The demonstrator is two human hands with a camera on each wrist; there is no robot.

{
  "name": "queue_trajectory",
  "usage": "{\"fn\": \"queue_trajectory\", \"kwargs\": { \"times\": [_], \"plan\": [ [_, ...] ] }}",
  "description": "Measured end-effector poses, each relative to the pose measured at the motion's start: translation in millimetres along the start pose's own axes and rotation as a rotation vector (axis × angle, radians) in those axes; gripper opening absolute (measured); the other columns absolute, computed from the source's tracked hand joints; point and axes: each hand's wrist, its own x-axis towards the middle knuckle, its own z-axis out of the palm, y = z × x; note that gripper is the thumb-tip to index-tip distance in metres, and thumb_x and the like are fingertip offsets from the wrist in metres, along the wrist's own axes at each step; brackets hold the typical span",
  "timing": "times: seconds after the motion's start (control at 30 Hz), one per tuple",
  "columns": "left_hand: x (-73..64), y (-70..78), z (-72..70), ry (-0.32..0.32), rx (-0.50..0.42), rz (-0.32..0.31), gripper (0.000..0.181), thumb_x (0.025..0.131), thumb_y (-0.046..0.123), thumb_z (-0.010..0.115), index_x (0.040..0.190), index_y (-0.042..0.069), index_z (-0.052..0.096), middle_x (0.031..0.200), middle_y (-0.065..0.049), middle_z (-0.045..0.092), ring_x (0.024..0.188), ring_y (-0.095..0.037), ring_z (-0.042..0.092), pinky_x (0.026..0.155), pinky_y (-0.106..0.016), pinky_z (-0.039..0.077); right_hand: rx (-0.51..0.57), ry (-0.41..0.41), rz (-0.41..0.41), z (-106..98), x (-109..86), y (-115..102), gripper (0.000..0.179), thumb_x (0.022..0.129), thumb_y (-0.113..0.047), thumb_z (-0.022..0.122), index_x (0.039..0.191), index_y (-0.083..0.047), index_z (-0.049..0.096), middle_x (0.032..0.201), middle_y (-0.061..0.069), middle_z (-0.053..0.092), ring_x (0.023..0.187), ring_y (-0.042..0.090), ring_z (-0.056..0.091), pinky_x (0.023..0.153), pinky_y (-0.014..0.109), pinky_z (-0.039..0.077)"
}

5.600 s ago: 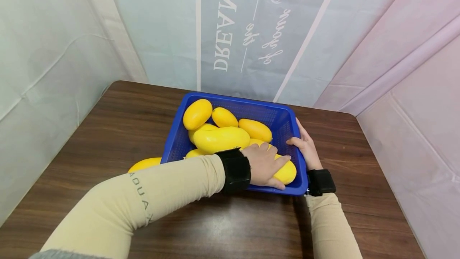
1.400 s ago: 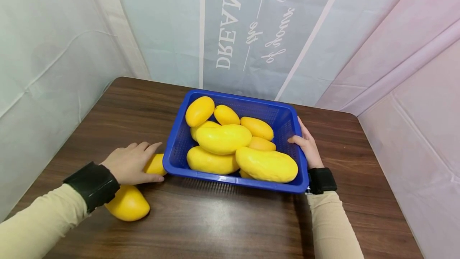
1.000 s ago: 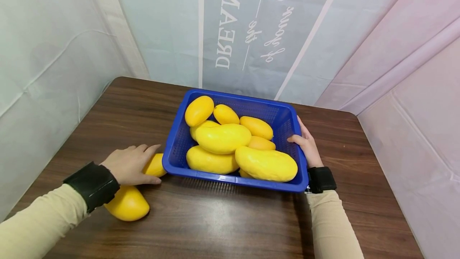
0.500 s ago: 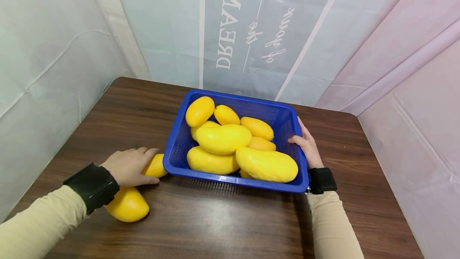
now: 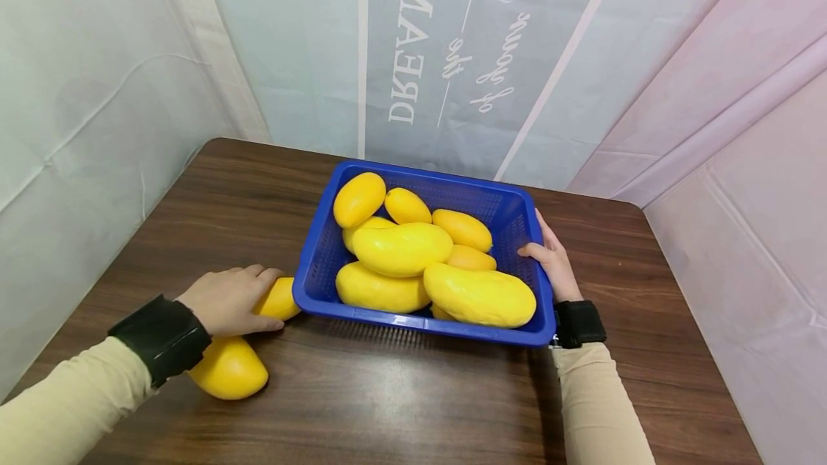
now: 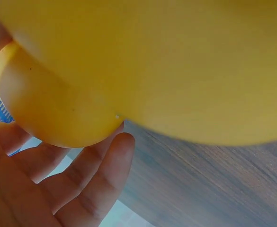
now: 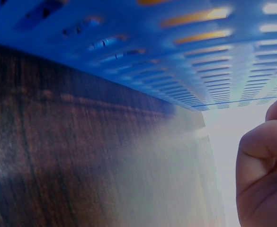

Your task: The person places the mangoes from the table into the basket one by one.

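A blue plastic basket (image 5: 413,319) holds several yellow mangoes, among them a long one (image 5: 479,296) at its front right corner. My right hand (image 5: 549,264) grips the basket's right side, the thumb over the rim and the other fingers outside. My left hand (image 5: 226,300) lies over a mango (image 5: 280,298) at the basket's left side. In the left wrist view its fingers (image 6: 112,163) curl round that mango (image 6: 58,106). A second loose mango (image 5: 229,370) lies on the table just below the left wrist and fills the top of the left wrist view (image 6: 190,71).
The brown wooden table (image 5: 388,415) has its far edge against a pale blue cloth (image 5: 310,56) with mirrored lettering. White and pinkish cloth walls (image 5: 743,163) stand at the sides. Black bands (image 5: 161,339) circle both wrists.
My left hand was on the mango at the basket's front right; it has since moved left, out of the basket, to the mango beside it. My right hand stays at the rim.
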Motion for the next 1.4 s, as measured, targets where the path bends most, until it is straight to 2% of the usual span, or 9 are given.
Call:
{"fn": "queue_trajectory", "kwargs": {
  "times": [0.4,0.7,0.87,1.1,1.4],
  "plan": [
    [-8.3,-4.5,-12.9,0.045,-0.021,-0.032,0.078,0.077,0.059,0.075,0.129,0.004,0.057,0.109,-0.014,0.065,0.086,-0.024,0.062,0.072,-0.049,0.053,-0.007,0.005,0.0,0.9,-0.6,-0.7,0.077,0.097,-0.004,0.046,0.158,-0.04,0.015,0.167,0.005,0.017,0.145,0.037,0.032,0.091,0.029,0.053],
    [-14.1,-9.8,-26.1,0.07,-0.06,-0.081,0.081,0.08,0.06,0.072,0.134,0.002,0.053,0.117,-0.019,0.063,0.09,-0.027,0.062,0.076,-0.05,0.053,-0.007,0.003,-0.002,1.2,-0.3,-2.0,0.077,0.097,-0.005,0.046,0.158,-0.04,0.015,0.167,0.004,0.016,0.145,0.037,0.032,0.092,0.03,0.053],
    [-15.4,-12.6,-31.7,0.086,-0.091,-0.077,0.079,0.082,0.058,0.071,0.133,0.001,0.053,0.115,-0.019,0.063,0.088,-0.025,0.06,0.076,-0.047,0.052,-0.015,0.005,0.004,0.8,-0.7,-0.7,0.077,0.097,-0.005,0.046,0.158,-0.041,0.015,0.167,0.004,0.016,0.145,0.037,0.032,0.091,0.028,0.053],
    [-15.0,-14.1,-43.8,0.123,-0.124,-0.07,0.076,0.082,0.055,0.073,0.131,0.0,0.052,0.105,-0.015,0.062,0.08,-0.02,0.056,0.069,-0.038,0.049,-0.012,0.001,0.003,0.7,-2.0,-0.1,0.077,0.097,-0.005,0.046,0.158,-0.041,0.014,0.167,0.004,0.016,0.146,0.037,0.032,0.091,0.027,0.054],
    [-11.6,-4.7,-56.3,0.163,-0.146,-0.066,0.085,0.084,0.057,0.07,0.142,0.001,0.044,0.123,-0.022,0.061,0.095,-0.028,0.06,0.081,-0.049,0.052,-0.011,0.0,0.002,0.3,-1.1,-0.1,0.077,0.097,-0.005,0.046,0.158,-0.041,0.014,0.167,0.004,0.016,0.145,0.037,0.032,0.092,0.028,0.053]
  ]
}}
